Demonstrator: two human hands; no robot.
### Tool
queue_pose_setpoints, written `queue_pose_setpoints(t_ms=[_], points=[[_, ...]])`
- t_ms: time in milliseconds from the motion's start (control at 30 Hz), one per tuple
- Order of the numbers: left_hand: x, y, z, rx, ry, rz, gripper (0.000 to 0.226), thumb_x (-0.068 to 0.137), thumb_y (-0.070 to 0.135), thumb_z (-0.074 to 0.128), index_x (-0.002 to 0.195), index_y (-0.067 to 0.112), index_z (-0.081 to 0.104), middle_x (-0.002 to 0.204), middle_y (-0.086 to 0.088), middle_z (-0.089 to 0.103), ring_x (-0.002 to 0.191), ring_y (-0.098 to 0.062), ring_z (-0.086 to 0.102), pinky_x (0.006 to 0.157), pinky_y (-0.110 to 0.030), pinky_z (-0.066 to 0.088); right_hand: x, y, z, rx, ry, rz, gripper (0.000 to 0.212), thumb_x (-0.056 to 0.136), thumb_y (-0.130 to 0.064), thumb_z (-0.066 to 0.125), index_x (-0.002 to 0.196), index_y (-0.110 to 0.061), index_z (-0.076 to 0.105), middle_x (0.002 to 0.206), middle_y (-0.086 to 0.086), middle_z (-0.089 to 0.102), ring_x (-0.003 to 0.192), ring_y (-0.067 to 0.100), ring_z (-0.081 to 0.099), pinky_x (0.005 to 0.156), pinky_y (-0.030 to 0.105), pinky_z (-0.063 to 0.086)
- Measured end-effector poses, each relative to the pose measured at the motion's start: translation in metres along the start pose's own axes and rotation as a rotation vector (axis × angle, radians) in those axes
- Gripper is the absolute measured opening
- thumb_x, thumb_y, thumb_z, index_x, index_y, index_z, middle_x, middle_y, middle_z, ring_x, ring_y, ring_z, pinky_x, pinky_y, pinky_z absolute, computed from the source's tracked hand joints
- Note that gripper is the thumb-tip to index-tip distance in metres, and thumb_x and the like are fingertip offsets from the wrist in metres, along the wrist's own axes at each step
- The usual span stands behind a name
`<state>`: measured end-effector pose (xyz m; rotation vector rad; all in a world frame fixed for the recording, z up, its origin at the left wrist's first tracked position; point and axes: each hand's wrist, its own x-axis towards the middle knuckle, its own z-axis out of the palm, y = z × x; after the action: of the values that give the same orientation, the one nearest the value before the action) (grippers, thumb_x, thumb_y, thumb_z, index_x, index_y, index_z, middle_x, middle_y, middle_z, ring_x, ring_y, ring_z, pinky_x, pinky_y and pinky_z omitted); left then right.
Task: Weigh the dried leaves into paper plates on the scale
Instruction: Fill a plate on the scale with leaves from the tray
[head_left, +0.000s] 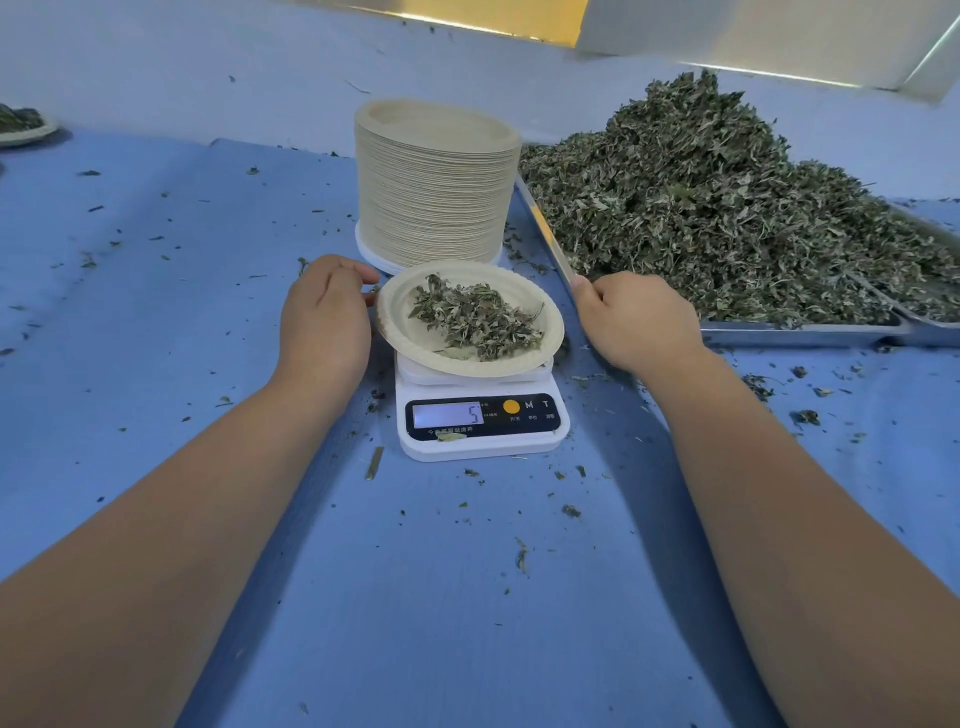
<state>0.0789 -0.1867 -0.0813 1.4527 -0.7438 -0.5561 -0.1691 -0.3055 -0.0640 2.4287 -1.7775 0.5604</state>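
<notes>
Nearest, surface (467, 597): blue cloth strewn with leaf crumbs; both bare forearms reach forward across it.
Scale (480, 447): white, standing centrally between the arms; its display (447, 414) shows one digit that looks like a 5. A leaf scrap lies on its front edge.
Paper plate (395, 332): sits on the scale's platform, wider than it and overhanging all round, seemingly tipped a little toward the camera.
Dried leaves (475, 322): a small loose portion in the middle of that plate.
Left hand (324, 322): loosely curled just beside the plate's left rim, fingertips at the rim; it holds nothing, and contact cannot be settled.
Right hand (636, 322): back uppermost, fingers curled under, thumb against the tray's near corner; whether it holds leaves is hidden.
Plate stack (431, 192): tall, just behind the scale.
Tray (800, 335): metal, to the right, bearing the big leaf heap (727, 208).
Far plate (26, 132): at the left edge, already filled.
Risk, reading: any fingertip pressure on the rim would likely falsify the weight.
Risk, tipping: a nudge to the overhanging plate could slide it and spill the portion.
Risk, scatter: such light leaves may drop outside the plate while being added.
</notes>
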Motion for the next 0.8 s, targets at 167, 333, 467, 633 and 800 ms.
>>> queue_pose_setpoints(t_ms=[167,333,467,633,800], points=[[0.003,-0.003,0.001,-0.005,0.008,0.013,0.032,0.093,0.017,0.038,0.081,0.026,0.066,0.108,-0.007,0.071,0.082,-0.01,0.065,0.064,-0.023,0.05,0.004,-0.002,-0.004,0.178,0.119,0.086,0.051,0.102,-0.037,0.04,0.057,-0.012,0.041,0.051,0.004,0.044,0.049,0.025,0.04,0.049,0.027,0.027],[0.004,-0.004,0.001,-0.009,0.01,0.02,0.031,0.093,0.018,0.039,0.081,0.025,0.066,0.105,-0.004,0.071,0.081,-0.007,0.065,0.06,-0.019,0.049,0.018,-0.031,-0.021,0.383,0.11,0.103,0.048,0.097,-0.03,0.043,0.053,-0.015,0.033,0.048,0.0,0.033,0.047,0.02,0.029,0.051,0.027,0.023],[0.004,-0.005,0.001,-0.003,0.006,0.017,0.03,0.091,0.021,0.039,0.082,0.026,0.067,0.1,0.001,0.07,0.083,-0.007,0.065,0.067,-0.025,0.049,0.023,-0.078,-0.041,0.544,0.069,-0.076,0.052,0.102,-0.034,0.046,0.054,-0.018,0.033,0.048,-0.004,0.031,0.041,0.01,0.023,0.05,0.029,0.02],[0.003,-0.004,0.0,-0.049,0.005,0.021,0.03,0.089,0.02,0.041,0.078,0.027,0.067,0.091,0.006,0.069,0.072,0.005,0.065,0.06,-0.018,0.051,0.017,-0.1,-0.056,0.473,-0.139,-0.227,0.049,0.101,-0.045,0.053,0.075,-0.004,0.061,0.067,0.012,0.064,0.054,0.018,0.055,0.061,0.035,0.055],[0.004,-0.004,0.0,-0.018,-0.004,0.0,0.028,0.083,0.028,0.041,0.076,0.029,0.068,0.096,0.001,0.072,0.096,-0.021,0.068,0.086,-0.045,0.055,0.026,-0.07,-0.053,0.508,0.006,-0.132,0.039,0.098,-0.032,0.052,0.09,0.003,0.066,0.082,0.014,0.07,0.063,0.015,0.048,0.06,0.029,0.046]])
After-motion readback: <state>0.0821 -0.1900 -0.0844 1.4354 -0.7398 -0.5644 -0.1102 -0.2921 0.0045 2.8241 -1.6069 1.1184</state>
